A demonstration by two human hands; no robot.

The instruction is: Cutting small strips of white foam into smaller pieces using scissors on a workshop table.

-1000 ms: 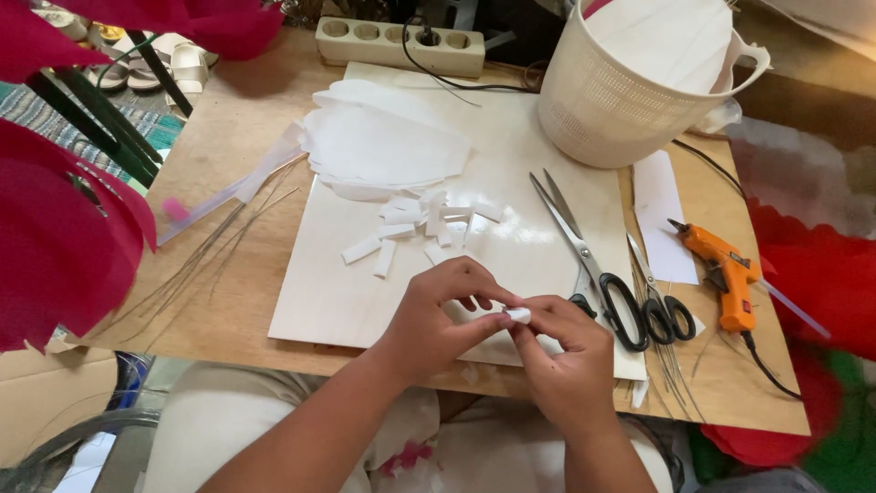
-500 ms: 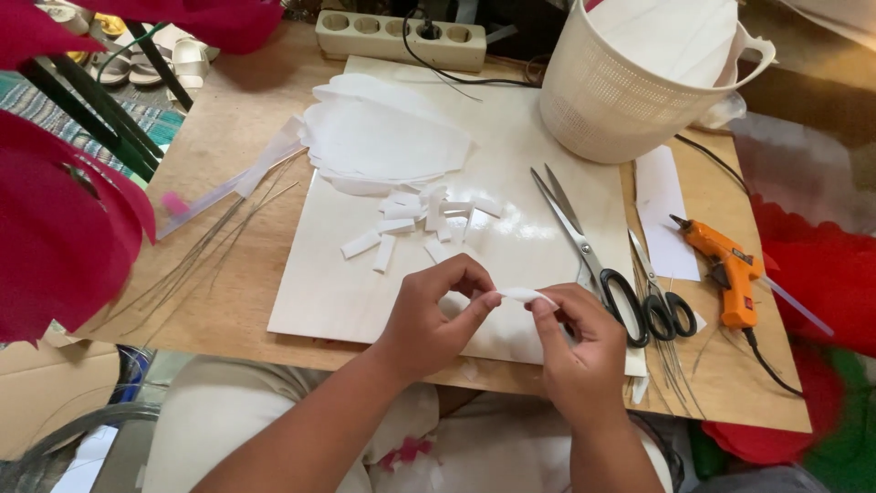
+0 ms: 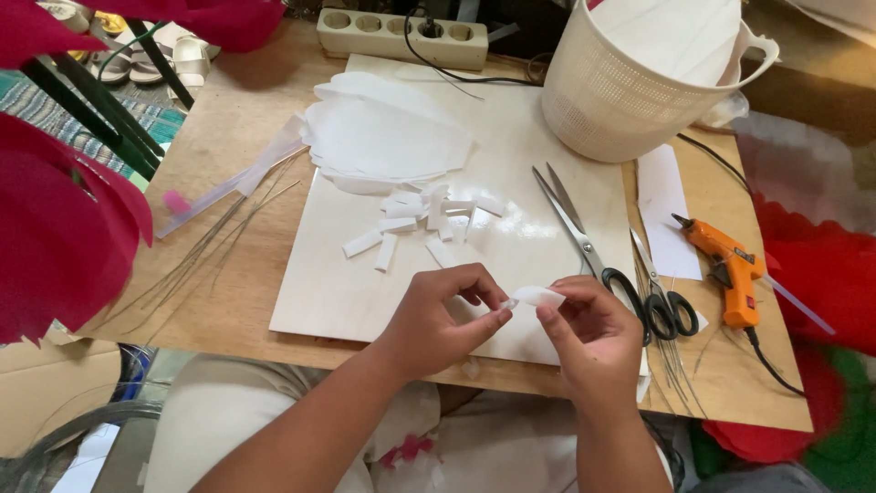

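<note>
Both my hands meet over the near edge of a pale board (image 3: 511, 173). My left hand (image 3: 438, 319) and my right hand (image 3: 593, 338) pinch a small white paper strip (image 3: 537, 296) between thumbs and fingertips, one at each end. Farther up the board lie several short white paper strips (image 3: 411, 224) and a stack of white petal-shaped paper pieces (image 3: 383, 137).
Two pairs of black-handled scissors (image 3: 593, 256) (image 3: 666, 297) lie right of my hands, an orange glue gun (image 3: 725, 269) beyond them. A white basket (image 3: 639, 82) stands at the back right, a power strip (image 3: 401, 36) at the back. Thin wires (image 3: 201, 256) lie left; red paper (image 3: 64, 237) hangs at the left.
My hands have drawn slightly apart and the white strip between them now shows more fully, held at both ends.
</note>
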